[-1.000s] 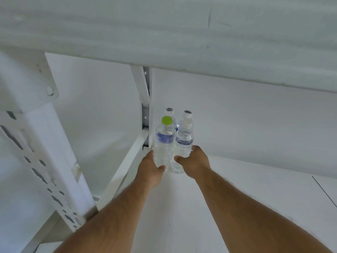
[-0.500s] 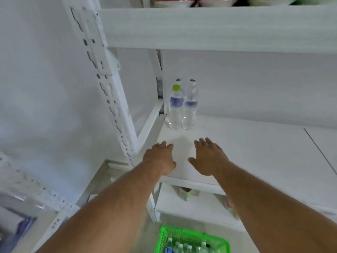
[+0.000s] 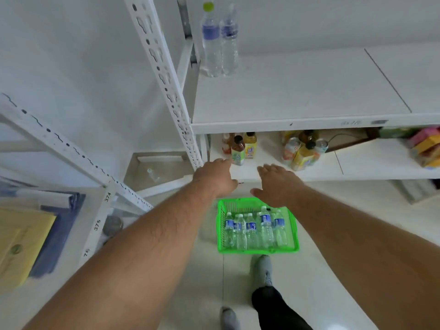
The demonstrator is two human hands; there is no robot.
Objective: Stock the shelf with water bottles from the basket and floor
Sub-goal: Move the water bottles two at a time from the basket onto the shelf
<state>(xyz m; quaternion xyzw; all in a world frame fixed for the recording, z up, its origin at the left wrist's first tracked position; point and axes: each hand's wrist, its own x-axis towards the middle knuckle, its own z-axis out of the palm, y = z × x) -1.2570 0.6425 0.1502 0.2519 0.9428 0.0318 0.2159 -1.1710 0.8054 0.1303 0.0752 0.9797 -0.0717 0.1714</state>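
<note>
So now both hands, left hand [image 3: 215, 178] and right hand [image 3: 277, 185], have pulled off the shelf [image 3: 297, 96], empty and spread apart above the green basket [image 3: 258, 250]; water bottles [image 3: 220, 41] stay put.

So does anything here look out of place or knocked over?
One thing: a small clear bottle lies on its side on the floor behind the rack post, away from the green basket. The bottles on the shelf stand upright.

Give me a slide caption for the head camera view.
Both empty hands reach toward the green basket of water bottles below the shelf.
</note>
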